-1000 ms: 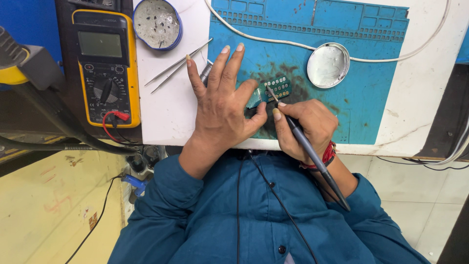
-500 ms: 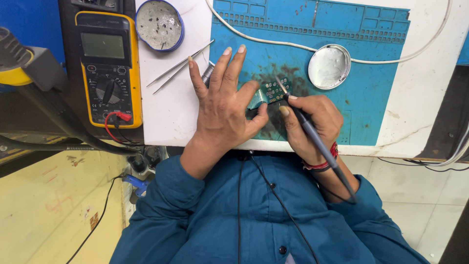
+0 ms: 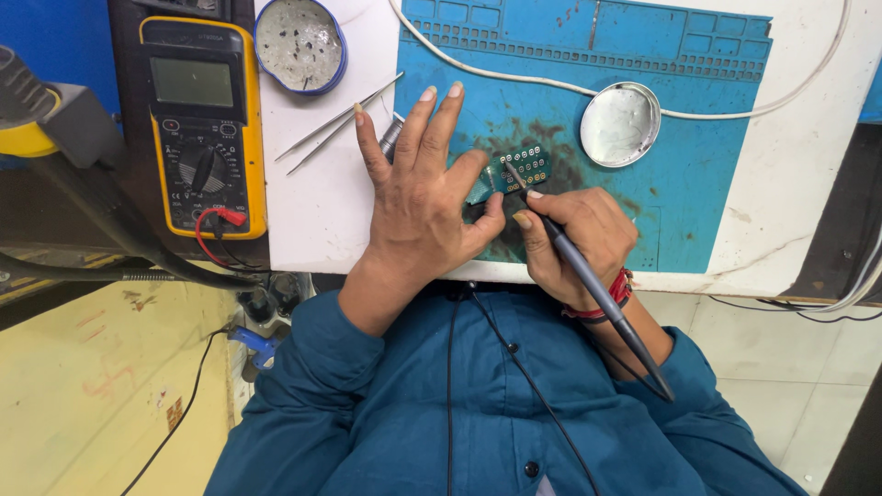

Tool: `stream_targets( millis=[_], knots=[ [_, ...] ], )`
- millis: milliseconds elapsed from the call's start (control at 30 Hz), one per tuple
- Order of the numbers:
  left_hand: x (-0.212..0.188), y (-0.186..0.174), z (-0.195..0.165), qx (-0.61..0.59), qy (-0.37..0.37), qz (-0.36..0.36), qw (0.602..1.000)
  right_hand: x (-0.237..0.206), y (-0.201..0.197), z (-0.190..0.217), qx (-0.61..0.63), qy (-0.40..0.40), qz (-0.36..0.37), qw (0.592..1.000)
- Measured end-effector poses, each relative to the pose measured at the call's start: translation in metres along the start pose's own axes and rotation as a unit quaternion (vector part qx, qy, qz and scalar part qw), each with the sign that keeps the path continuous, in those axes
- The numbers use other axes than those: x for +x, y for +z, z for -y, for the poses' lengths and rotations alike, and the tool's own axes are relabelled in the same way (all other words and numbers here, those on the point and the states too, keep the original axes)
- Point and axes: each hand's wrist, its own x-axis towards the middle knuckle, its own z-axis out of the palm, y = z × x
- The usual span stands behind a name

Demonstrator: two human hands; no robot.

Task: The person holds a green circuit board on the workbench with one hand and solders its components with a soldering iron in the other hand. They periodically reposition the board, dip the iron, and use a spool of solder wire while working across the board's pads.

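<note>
Left hand [image 3: 418, 197] flat, fingers spread, pinning circuit board [image 3: 516, 171]; right hand [image 3: 574, 239] gripping soldering iron [image 3: 597, 289], tip seemingly touching board

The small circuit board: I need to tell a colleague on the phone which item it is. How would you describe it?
Find the blue work mat on the white table. Near its middle, between the left hand and the right hand with its dark pen-like tool, lies the small circuit board. Unlike the round silver tin beside it, it is green, rectangular and dotted with rows of pale holes.
</note>
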Motion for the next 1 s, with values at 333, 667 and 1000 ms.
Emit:
stream_targets(
  millis=[333, 667, 1000],
  knots=[
    [-0.0001, 0.0001, 0.0006, 0.003, 0.001, -0.003, 1.0, 0.0022, 0.0, 0.0011, -0.007, -0.028, 0.005, 1.0],
    [0.0004, -0.0004, -0.0002, 0.0, -0.001, 0.001, 1.0, 0.0032, -0.0002, 0.0016, -0.01, -0.023, 0.004, 1.0],
    [0.0002, -0.0004, 0.0004, -0.004, -0.001, 0.002, 1.0, 0.0044, 0.0001, 0.0019, -0.007, -0.03, 0.008, 0.999]
  ],
)
